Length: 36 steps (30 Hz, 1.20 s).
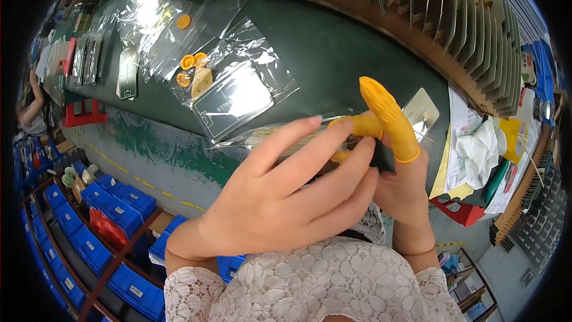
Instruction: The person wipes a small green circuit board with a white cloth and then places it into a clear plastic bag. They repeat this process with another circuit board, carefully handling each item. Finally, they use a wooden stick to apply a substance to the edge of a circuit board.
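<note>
In the head view, L hand point(280, 203) & R hand point(404, 194) are together at the near edge of the desk point(333, 36). R hand has a yellow cot point(388, 114) on a finger that points up. A 2nd cot point(364, 124) points L, prob. on another R finger, w/ L fingertips right by it. Can't tell if they pinch it, b/c fingers hide the spot.

The cots look thin, soft & stretchy, like balloon skin, so prob. v. light. They prob. cling to skin & don't slip much, but might rip if a nail digs in. Best hold is the thick rim at the open end, pulled the same on both sides. The tip looks wrinkly & loose, so it's a poor spot to grab.

4 rolled cots point(183, 21) lie w/ the clear bags point(268, 53) on the L side; can't tell if in or on them. They look like small rings, prob. easy to pinch by the edge. The bags look slick, so a cot may slide there.
</note>
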Each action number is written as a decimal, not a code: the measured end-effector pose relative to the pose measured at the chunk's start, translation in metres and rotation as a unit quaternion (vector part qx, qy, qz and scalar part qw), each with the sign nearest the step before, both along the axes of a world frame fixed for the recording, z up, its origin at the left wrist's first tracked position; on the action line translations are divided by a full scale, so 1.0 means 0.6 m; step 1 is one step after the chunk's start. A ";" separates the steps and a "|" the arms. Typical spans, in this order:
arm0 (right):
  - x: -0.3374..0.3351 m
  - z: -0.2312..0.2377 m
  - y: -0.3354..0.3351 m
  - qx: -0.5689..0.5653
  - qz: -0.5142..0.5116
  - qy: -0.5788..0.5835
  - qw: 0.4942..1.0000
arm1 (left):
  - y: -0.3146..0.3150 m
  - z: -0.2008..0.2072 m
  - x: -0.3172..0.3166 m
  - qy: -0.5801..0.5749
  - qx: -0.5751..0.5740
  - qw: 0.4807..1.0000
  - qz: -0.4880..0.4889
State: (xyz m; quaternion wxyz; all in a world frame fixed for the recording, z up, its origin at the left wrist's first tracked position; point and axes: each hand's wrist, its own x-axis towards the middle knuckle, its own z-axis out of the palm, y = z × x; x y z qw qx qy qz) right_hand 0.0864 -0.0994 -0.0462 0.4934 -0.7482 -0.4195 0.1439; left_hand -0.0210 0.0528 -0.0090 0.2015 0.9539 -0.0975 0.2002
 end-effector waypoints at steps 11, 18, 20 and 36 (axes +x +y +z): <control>-0.005 -0.001 0.001 -0.036 -0.008 0.069 0.997 | 0.043 -0.024 -0.023 -0.024 -0.012 0.999 0.036; -0.011 -0.003 0.005 0.006 -0.035 0.098 0.995 | 0.051 -0.032 -0.029 -0.034 -0.030 0.998 0.032; -0.012 0.000 0.006 0.009 -0.038 0.098 0.994 | 0.055 -0.036 -0.032 -0.034 -0.035 0.998 0.029; -0.021 0.037 0.001 -0.012 -0.032 -0.011 0.999 | 0.053 -0.049 -0.039 -0.039 -0.094 0.994 0.038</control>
